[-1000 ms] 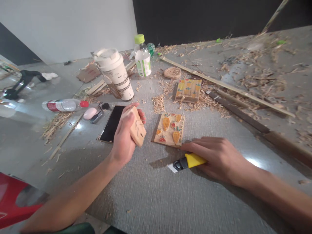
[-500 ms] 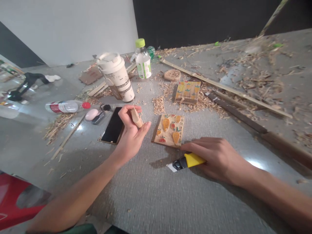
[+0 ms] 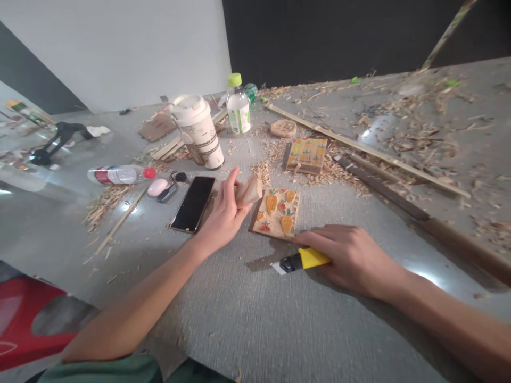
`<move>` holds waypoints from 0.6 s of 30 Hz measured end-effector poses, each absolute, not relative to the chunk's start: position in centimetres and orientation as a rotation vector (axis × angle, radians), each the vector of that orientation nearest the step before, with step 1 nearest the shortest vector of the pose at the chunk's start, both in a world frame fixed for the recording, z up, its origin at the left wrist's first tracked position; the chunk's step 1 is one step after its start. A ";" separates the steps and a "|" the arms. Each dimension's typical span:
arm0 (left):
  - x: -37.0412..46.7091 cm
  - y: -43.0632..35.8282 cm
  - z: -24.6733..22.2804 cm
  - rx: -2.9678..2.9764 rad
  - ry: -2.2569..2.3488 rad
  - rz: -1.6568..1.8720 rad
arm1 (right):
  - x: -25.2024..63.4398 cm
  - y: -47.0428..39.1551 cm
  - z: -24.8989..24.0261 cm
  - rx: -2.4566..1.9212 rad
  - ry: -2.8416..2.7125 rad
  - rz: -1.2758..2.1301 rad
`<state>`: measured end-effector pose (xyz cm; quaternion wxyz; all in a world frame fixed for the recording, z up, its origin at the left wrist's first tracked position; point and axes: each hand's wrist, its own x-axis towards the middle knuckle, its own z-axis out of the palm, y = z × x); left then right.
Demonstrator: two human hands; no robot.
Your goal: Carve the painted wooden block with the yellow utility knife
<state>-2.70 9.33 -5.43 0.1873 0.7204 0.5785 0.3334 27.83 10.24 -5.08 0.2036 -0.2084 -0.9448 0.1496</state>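
Inside the near edge of the grey desk (image 3: 259,319), the left hand (image 3: 224,210) has swung its grasped pale wooden block (image 3: 250,192) rightward; the right hand (image 3: 353,258) grips a yellow-and-black utility knife (image 3: 313,258), not cutting.

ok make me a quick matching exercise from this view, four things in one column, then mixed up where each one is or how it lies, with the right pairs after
Things
1. utility knife
2. smartphone
3. red-capped plastic bottle
4. small wooden block

Places and states
A. tipped over, lying on its side
B. held in the left hand
C. lying flat, dark face up
D. yellow and black, held in the right hand

Pairs
1-D, 2-C, 3-A, 4-B
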 end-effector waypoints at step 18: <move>-1.3 19.8 0.4 2.106 1.906 0.585 | 27.4 9.7 -4.6 -0.707 -2.677 0.286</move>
